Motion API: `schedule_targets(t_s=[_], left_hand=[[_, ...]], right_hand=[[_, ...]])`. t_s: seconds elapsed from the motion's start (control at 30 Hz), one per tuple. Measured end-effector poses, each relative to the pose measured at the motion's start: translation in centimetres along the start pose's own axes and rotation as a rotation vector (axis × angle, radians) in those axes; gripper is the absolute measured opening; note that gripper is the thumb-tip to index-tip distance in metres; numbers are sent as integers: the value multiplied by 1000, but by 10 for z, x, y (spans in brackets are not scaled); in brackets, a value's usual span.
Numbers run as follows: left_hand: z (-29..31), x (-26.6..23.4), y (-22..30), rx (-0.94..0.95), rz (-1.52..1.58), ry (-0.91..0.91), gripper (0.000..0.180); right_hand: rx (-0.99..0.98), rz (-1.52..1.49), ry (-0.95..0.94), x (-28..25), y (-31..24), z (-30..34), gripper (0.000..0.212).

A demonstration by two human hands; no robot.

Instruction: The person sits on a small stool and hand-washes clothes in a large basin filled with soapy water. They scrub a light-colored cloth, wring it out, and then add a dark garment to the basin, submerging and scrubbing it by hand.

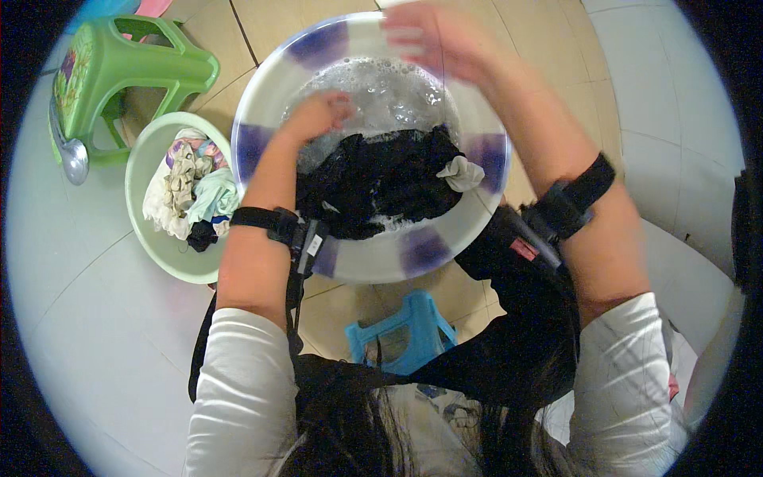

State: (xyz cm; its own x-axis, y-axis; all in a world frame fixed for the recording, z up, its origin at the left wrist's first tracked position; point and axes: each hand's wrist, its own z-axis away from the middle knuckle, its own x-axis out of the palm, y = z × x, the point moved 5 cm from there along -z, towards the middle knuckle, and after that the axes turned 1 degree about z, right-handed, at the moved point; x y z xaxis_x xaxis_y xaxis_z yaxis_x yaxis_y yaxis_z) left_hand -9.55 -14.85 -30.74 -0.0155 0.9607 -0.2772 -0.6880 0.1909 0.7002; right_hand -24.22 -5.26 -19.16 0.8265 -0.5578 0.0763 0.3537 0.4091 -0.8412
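A large white basin [254, 109] with purple patches holds foamy grey water [373, 91] and a heap of soaked black clothing [381, 179]. Over the water on the left is my left hand [318, 117], its fingers loosely bent and apart, with nothing seen in them. My right hand [437, 41], blurred by motion, is raised above the far right rim, fingers stretched out and nothing visible in them. On the right edge of the black heap rests a small light-grey cloth piece [461, 173]. Whatever lies under the foam is hidden.
Left of the basin stands a pale green tub [147, 230] with light-coloured clothes [187, 187]. Behind it a green plastic stool [99, 60] lies tipped, near a metal spoon-shaped thing [74, 161]. A blue stool [409, 330] sits between my knees. Tiled walls flank both sides.
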Motion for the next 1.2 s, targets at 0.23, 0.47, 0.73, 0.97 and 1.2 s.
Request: schedule_targets(t_s=[0.23, 0.47, 0.73, 0.97, 1.2], left_hand=[[-5, 15, 28, 238, -244, 240, 39], [35, 151, -47, 44, -716, -226, 77], [46, 155, -74, -8, -760, -276, 69], [69, 109, -59, -188, -874, -116, 44], [89, 113, -114, -246, -938, 151, 22]], right_hand=[[-441, 833, 473, -22, -24, -19, 33], [175, 891, 256, -47, 177, 13, 50], [252, 1344, 110, -20, 247, 64, 58], [343, 1324, -427, 2, 243, 64, 51], [327, 1579, -156, 15, 267, 88, 38]])
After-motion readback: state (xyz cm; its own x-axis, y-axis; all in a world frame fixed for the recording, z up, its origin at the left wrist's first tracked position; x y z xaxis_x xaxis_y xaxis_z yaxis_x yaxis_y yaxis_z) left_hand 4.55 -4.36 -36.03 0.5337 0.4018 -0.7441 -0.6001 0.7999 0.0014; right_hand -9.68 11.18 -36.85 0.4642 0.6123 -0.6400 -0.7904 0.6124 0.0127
